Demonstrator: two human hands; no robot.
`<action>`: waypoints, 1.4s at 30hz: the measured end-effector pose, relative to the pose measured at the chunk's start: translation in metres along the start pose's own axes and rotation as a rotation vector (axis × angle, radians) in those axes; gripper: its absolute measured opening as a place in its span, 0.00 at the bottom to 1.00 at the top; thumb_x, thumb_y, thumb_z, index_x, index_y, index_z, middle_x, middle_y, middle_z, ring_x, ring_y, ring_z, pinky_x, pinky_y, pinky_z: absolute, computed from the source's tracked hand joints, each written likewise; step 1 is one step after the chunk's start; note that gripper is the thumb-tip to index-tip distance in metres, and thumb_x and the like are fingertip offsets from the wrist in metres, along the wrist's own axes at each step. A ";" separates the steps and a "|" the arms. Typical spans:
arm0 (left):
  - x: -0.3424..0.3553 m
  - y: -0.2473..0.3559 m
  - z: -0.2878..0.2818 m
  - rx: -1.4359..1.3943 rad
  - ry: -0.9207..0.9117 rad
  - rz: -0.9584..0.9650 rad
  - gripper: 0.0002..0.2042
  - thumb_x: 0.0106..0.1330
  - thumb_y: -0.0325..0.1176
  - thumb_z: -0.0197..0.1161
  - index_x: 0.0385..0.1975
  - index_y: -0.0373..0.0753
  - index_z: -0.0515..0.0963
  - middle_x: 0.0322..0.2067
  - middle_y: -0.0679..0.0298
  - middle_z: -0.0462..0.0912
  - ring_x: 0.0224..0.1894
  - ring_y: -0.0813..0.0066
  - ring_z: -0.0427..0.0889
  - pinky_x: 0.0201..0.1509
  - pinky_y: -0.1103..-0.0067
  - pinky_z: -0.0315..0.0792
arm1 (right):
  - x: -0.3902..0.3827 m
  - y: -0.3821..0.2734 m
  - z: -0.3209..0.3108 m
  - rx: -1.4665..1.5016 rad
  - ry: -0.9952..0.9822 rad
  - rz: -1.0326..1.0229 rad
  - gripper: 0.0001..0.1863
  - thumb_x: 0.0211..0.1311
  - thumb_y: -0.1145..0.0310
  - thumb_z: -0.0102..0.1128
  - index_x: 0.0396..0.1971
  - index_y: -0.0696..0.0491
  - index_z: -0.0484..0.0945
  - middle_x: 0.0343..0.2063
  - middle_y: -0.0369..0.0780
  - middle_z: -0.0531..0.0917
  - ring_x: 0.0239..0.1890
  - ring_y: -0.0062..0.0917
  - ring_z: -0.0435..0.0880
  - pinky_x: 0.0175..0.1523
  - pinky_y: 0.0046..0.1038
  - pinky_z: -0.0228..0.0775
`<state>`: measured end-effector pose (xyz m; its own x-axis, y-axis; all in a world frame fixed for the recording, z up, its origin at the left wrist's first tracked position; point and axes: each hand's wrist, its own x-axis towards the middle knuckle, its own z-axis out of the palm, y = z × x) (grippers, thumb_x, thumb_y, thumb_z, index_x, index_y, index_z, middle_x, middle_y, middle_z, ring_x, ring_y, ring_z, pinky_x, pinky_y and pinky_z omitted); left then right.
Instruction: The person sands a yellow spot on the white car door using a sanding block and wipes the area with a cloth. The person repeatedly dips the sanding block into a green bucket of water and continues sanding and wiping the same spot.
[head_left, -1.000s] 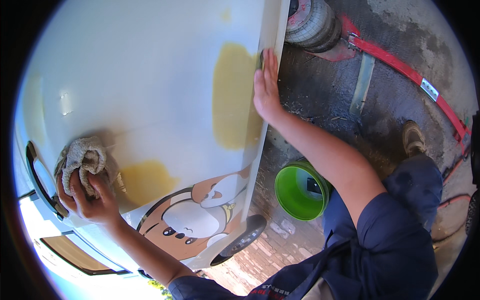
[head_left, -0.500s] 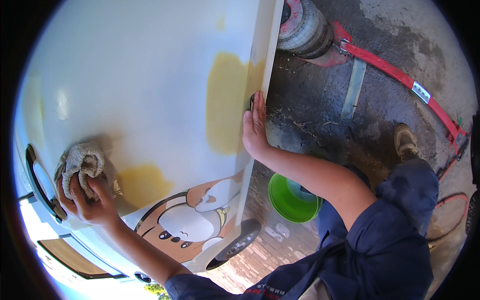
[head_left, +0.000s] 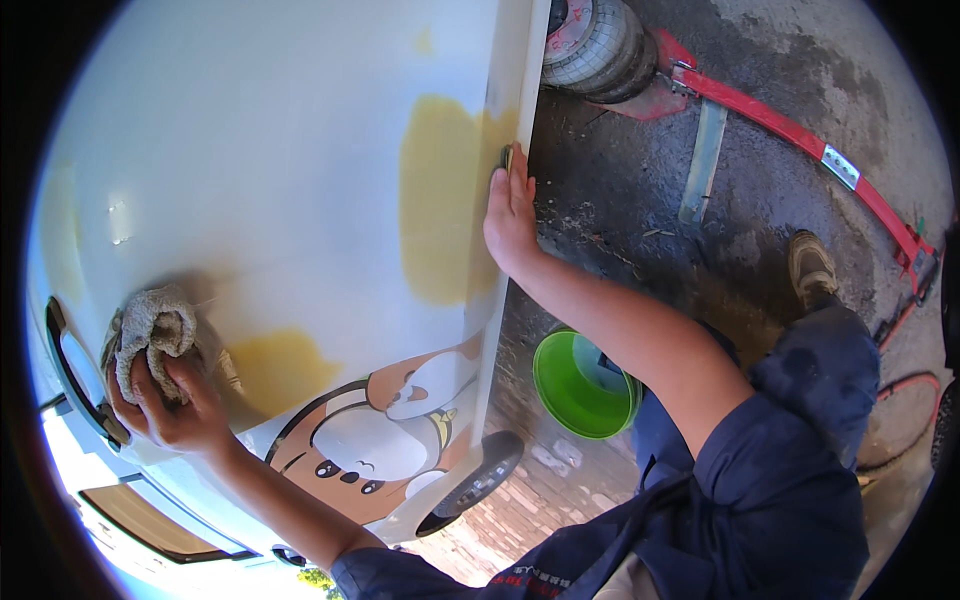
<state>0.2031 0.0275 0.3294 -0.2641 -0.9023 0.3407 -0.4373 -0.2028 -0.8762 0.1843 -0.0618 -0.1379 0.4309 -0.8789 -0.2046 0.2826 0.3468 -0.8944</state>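
On a white vehicle panel (head_left: pixel 280 130) with yellowish patches, my left hand (head_left: pixel 175 400) grips a crumpled grey cloth (head_left: pixel 155 330), pressed to the surface beside the dark door handle (head_left: pixel 70 365). My right hand (head_left: pixel 510 215) lies along the panel's right-hand edge, fingers together on a small dark pad (head_left: pixel 506 158), mostly hidden by them, next to the larger yellow patch (head_left: pixel 435 200). A cartoon animal decal (head_left: pixel 365 435) covers the lower part of the panel, below both hands.
A green bucket (head_left: pixel 570 395) stands below my right arm. A ribbed cylindrical stack (head_left: pixel 600 50) sits on the wet concrete floor (head_left: pixel 640 170), with a red metal bar (head_left: pixel 760 110) extending from it past my shoed foot (head_left: pixel 812 262). A red hose (head_left: pixel 925 385) lies at far right.
My right hand has slid down the panel edge, then back up partway. The view has shifted, moving the panel slightly left in it. My left hand stays on the cloth.
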 end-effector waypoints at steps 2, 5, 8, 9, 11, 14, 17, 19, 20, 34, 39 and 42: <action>0.000 -0.001 0.000 -0.018 0.039 -0.030 0.13 0.69 0.37 0.70 0.47 0.37 0.87 0.55 0.46 0.82 0.53 0.48 0.84 0.56 0.60 0.81 | 0.028 0.013 -0.002 0.032 0.024 0.030 0.34 0.84 0.52 0.32 0.78 0.58 0.52 0.77 0.53 0.58 0.82 0.42 0.47 0.82 0.46 0.33; 0.000 -0.001 0.000 -0.019 0.007 0.014 0.14 0.70 0.35 0.68 0.47 0.31 0.86 0.55 0.45 0.80 0.53 0.47 0.83 0.56 0.59 0.81 | 0.048 0.021 -0.011 0.148 -0.001 0.042 0.30 0.84 0.53 0.33 0.74 0.57 0.61 0.69 0.54 0.70 0.76 0.45 0.61 0.79 0.43 0.46; 0.000 -0.002 0.000 -0.009 0.022 0.016 0.14 0.70 0.35 0.68 0.47 0.31 0.86 0.54 0.45 0.80 0.53 0.47 0.83 0.55 0.60 0.81 | 0.033 0.019 -0.021 0.269 0.038 0.189 0.25 0.84 0.56 0.36 0.67 0.57 0.70 0.58 0.54 0.80 0.63 0.46 0.78 0.69 0.41 0.65; 0.000 -0.002 0.000 0.000 0.020 0.019 0.14 0.70 0.36 0.68 0.47 0.31 0.86 0.54 0.45 0.81 0.53 0.47 0.84 0.55 0.60 0.81 | 0.025 0.017 -0.024 0.301 0.058 0.332 0.24 0.84 0.57 0.37 0.65 0.56 0.72 0.54 0.53 0.83 0.58 0.45 0.83 0.65 0.40 0.72; 0.001 -0.002 0.000 0.027 0.014 0.002 0.14 0.69 0.36 0.68 0.46 0.31 0.86 0.53 0.45 0.81 0.52 0.47 0.84 0.55 0.60 0.81 | 0.012 0.014 -0.028 0.223 0.237 0.179 0.22 0.86 0.57 0.40 0.56 0.60 0.75 0.48 0.44 0.84 0.45 0.25 0.84 0.55 0.30 0.74; 0.001 -0.001 0.000 0.015 0.035 0.032 0.14 0.69 0.36 0.68 0.46 0.32 0.86 0.53 0.45 0.81 0.52 0.47 0.84 0.55 0.60 0.81 | 0.012 0.013 -0.035 0.224 0.383 -0.105 0.19 0.84 0.61 0.43 0.58 0.61 0.71 0.54 0.48 0.83 0.42 0.29 0.87 0.48 0.34 0.82; 0.001 -0.001 0.000 0.011 0.028 0.032 0.14 0.69 0.36 0.69 0.46 0.32 0.86 0.53 0.45 0.81 0.52 0.47 0.84 0.55 0.60 0.81 | 0.028 0.013 -0.041 0.391 0.307 0.007 0.17 0.84 0.64 0.45 0.60 0.60 0.69 0.54 0.48 0.83 0.42 0.27 0.87 0.45 0.32 0.83; 0.001 -0.001 0.000 0.010 0.031 0.040 0.14 0.69 0.36 0.69 0.45 0.32 0.87 0.53 0.45 0.81 0.52 0.47 0.84 0.54 0.60 0.82 | 0.039 0.011 -0.045 0.418 0.213 0.157 0.16 0.83 0.67 0.46 0.61 0.60 0.67 0.52 0.47 0.83 0.41 0.25 0.86 0.42 0.29 0.83; 0.001 -0.002 0.000 0.015 0.037 0.012 0.13 0.69 0.36 0.69 0.45 0.32 0.87 0.53 0.45 0.81 0.52 0.48 0.84 0.54 0.60 0.82 | 0.044 0.009 -0.047 0.476 0.196 0.178 0.15 0.83 0.67 0.47 0.60 0.60 0.68 0.51 0.46 0.83 0.41 0.24 0.86 0.43 0.29 0.83; -0.002 -0.009 0.001 0.007 0.038 0.041 0.13 0.68 0.34 0.70 0.46 0.33 0.87 0.53 0.47 0.82 0.51 0.49 0.85 0.53 0.62 0.83 | 0.106 -0.041 -0.058 0.662 -0.001 0.376 0.11 0.80 0.65 0.54 0.48 0.55 0.81 0.37 0.36 0.87 0.35 0.21 0.85 0.44 0.28 0.78; -0.004 -0.014 0.004 0.028 0.054 0.079 0.13 0.68 0.35 0.71 0.46 0.34 0.88 0.53 0.48 0.82 0.50 0.50 0.85 0.53 0.63 0.83 | 0.077 -0.053 -0.053 0.705 0.013 0.441 0.11 0.81 0.66 0.53 0.49 0.55 0.80 0.41 0.38 0.87 0.41 0.22 0.86 0.50 0.29 0.77; -0.005 -0.020 0.006 0.032 0.067 0.077 0.13 0.67 0.36 0.71 0.45 0.35 0.88 0.52 0.48 0.83 0.49 0.52 0.86 0.53 0.64 0.84 | 0.043 -0.048 -0.043 0.759 0.041 0.443 0.11 0.81 0.66 0.53 0.50 0.55 0.80 0.43 0.38 0.87 0.43 0.21 0.85 0.53 0.29 0.76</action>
<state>0.2180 0.0339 0.3429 -0.3532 -0.8883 0.2935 -0.3862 -0.1472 -0.9106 0.1524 -0.1308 -0.1215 0.6093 -0.6177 -0.4972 0.5962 0.7703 -0.2264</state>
